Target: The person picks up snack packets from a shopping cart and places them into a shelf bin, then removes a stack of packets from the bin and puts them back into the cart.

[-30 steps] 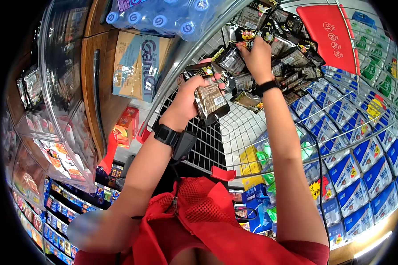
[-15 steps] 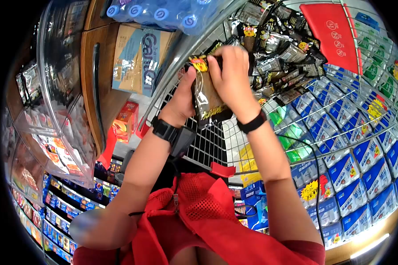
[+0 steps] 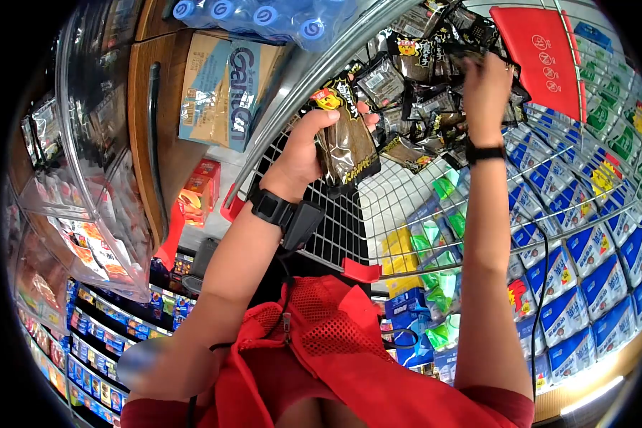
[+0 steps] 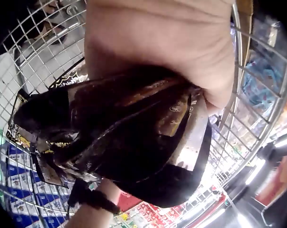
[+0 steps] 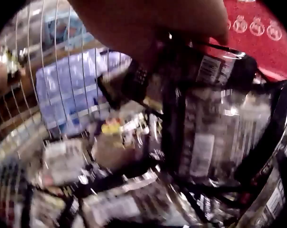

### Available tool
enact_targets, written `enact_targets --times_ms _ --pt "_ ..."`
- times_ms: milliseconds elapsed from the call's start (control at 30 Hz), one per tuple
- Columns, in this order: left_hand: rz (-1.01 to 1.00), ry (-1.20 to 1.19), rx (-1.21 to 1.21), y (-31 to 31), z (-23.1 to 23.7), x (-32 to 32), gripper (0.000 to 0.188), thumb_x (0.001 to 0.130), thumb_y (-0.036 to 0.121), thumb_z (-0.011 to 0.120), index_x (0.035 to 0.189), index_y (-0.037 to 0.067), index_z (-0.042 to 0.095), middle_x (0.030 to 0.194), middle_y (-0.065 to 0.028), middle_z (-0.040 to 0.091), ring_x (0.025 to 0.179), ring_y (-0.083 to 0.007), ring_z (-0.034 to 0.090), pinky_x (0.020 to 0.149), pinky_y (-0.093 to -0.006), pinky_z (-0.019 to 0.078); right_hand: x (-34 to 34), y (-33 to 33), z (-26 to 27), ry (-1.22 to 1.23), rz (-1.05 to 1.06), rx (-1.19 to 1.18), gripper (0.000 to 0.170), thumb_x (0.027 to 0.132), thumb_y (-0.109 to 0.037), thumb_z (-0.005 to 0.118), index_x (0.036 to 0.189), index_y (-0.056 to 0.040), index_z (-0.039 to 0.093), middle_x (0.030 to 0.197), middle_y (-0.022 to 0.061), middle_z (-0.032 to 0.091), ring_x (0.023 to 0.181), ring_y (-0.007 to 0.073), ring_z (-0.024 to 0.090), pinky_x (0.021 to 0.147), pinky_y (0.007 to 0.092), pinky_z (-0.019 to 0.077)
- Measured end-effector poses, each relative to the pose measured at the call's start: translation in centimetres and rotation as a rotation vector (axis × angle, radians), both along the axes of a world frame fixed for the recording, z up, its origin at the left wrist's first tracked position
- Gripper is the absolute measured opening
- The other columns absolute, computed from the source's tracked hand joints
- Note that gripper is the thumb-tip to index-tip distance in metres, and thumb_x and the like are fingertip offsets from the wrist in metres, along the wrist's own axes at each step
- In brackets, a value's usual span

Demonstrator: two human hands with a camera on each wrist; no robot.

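Note:
Fingers curled round them, my left hand (image 3: 303,148) holds black snack packets (image 3: 346,146), the top one showing a yellow cartoon face, over the near part of a wire shopping cart (image 3: 399,210). In the left wrist view these packets (image 4: 124,130) hang bunched below the palm. My right hand (image 3: 486,100) is at the far right of a heap of similar packets (image 3: 385,82) in the cart. Its fingers pinch a black packet (image 5: 207,69) at the edge, blurred by motion; the fingertips are mostly hidden in the right wrist view.
A red panel (image 3: 538,64) is fixed at the cart's far end. Stacked blue and white packs (image 3: 563,285) stand right of the cart. On the left are a cardboard box (image 3: 228,93), blue-capped bottles (image 3: 266,16) and a clear bin (image 3: 100,235) of packaged goods.
My right hand went from the heap to the packets in my left hand, then back out to the heap's right side. The left hand keeps its hold, with a packet's cartoon side now facing up.

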State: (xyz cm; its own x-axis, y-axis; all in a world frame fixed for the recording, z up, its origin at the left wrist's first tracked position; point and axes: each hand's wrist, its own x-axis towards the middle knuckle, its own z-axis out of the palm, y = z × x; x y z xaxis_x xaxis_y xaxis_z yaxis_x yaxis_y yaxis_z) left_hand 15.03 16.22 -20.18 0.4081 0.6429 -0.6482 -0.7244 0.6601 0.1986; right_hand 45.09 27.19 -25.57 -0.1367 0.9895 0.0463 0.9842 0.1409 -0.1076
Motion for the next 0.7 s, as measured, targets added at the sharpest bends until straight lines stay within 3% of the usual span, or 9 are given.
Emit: enact_targets --times_ms 67,133,200,267,333,367,500,600,700 --pt "0.016 -0.032 0.017 -0.1 -0.4 0.0 0.05 0.092 0.028 0.052 0.132 -0.002 0.053 0.123 -0.0199 0.063 0.118 -0.0301 0.062 0.097 -0.0417 0.0531 -2.4 -0.6 5.5 0.585 -0.235 0.046 0.021 0.096 -0.018 0.065 0.102 -0.0004 0.056 0.096 0.0119 0.068 0.09 0.0315 0.066 0.089 0.0452 0.0509" --pt "0.025 -0.064 0.034 0.0 -0.1 -0.1 0.051 0.093 0.025 0.051 0.137 0.0 0.05 0.126 -0.0193 0.062 0.119 -0.0286 0.062 0.098 -0.0405 0.0529 -6.0 -2.3 10.5 1.307 -0.453 -0.271 0.017 0.1 -0.019 0.062 0.109 -0.0045 0.059 0.096 0.0013 0.066 0.085 0.0089 0.062 0.073 0.0305 0.0513" --pt "-0.032 0.084 0.141 0.3 0.7 0.2 0.074 0.089 0.028 0.053 0.156 0.011 0.026 0.132 -0.0158 0.058 0.124 -0.0287 0.057 0.105 -0.043 0.0475 -9.0 -4.8 12.4 1.162 -0.493 -0.702 0.027 0.097 -0.026 0.066 0.114 -0.0059 0.059 0.094 0.0005 0.064 0.082 0.0095 0.06 0.072 0.0274 0.0495" --pt "-0.194 0.208 0.201 0.7 1.5 0.5 0.072 0.096 0.039 0.054 0.156 0.01 0.026 0.141 -0.0148 0.054 0.125 -0.0236 0.058 0.105 -0.0389 0.0477 -13.0 -9.3 7.9 1.049 -0.281 -0.807 0.041 0.098 -0.025 0.064 0.123 0.0032 0.05 0.101 0.0148 0.061 0.091 0.0237 0.061 0.079 0.0364 0.0501" --pt "-0.153 0.165 0.152 -0.7 0.1 -0.2 0.079 0.097 0.053 0.054 0.156 0.008 0.025 0.142 -0.0142 0.053 0.126 -0.023 0.057 0.106 -0.0387 0.047 -15.6 -11.1 6.7 1.019 -0.17 -0.503 0.049 0.1 -0.027 0.059 0.134 0.004 0.044 0.117 0.0235 0.056 0.11 0.0364 0.055 0.097 0.046 0.0424" --pt "-0.144 0.211 0.22 -1.0 -0.1 -0.2 0.099 0.089 0.07 0.056 0.157 0.006 0.022 0.145 -0.0139 0.05 0.13 -0.0229 0.054 0.108 -0.0389 0.0448 -15.9 -11.3 6.5 0.98 -0.173 -0.464 0.053 0.1 -0.028 0.059 0.138 0.0039 0.042 0.123 0.024 0.053 0.115 0.0381 0.051 0.101 0.0475 0.0386" --pt "-0.14 0.233 0.282 0.2 1.0 0.1 0.131 0.067 0.087 0.061 0.158 0.005 0.015 0.151 -0.0141 0.043 0.135 -0.0245 0.048 0.113 -0.0401 0.0401 -16.8 -11.7 7.3 0.97 -0.192 -0.396 0.059 0.1 -0.029 0.057 0.147 0.0005 0.038 0.137 0.0245 0.043 0.127 0.0404 0.041 0.109 0.0499 0.0311" --pt "-0.136 0.229 0.318 0.1 1.0 0.7 0.133 0.064 0.089 0.059 0.158 0.005 0.014 0.151 -0.0142 0.043 0.135 -0.0246 0.048 0.114 -0.0401 0.0391 -15.3 -11.8 6.7 0.932 -0.156 -0.389 0.056 0.1 -0.029 0.057 0.148 -0.0051 0.041 0.138 0.0247 0.041 0.128 0.0423 0.04 0.11 0.0505 0.0304" --pt "-0.221 0.243 0.366 0.0 0.5 0.0 0.117 0.073 0.067 0.071 0.158 0.006 0.018 0.152 -0.0122 0.041 0.139 -0.0235 0.043 0.117 -0.04 0.0327 -13.8 -11.1 7.6 0.716 -0.039 -0.354 0.052 0.096 -0.025 0.06 0.144 -0.0089 0.048 0.139 0.0246 0.041 0.128 0.0435 0.04 0.11 0.0521 0.031"
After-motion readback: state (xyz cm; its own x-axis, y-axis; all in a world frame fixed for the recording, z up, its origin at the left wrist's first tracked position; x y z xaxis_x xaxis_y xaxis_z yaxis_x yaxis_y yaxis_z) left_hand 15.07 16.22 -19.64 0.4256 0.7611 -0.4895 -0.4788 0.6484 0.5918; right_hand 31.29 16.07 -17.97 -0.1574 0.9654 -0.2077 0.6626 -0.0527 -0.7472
